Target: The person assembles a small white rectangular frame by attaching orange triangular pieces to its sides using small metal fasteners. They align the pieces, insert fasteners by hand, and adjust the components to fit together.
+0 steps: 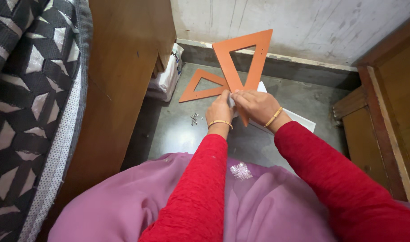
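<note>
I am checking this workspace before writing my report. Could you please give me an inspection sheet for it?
Surface: grey floor, bare in front of the knees.
Job's things: upright orange triangular frame held by both hands; second orange triangular frame flat on the floor behind; white board under the hands.
Clutter: small pile of metal screws; white plastic bag by the wooden panel.
Grippers: left hand and right hand both grip the upright frame's lower end, with something small and white between them.
Cables: nothing seen.
Surroundings: white wall, patterned mattress at left, wooden furniture at right.
</note>
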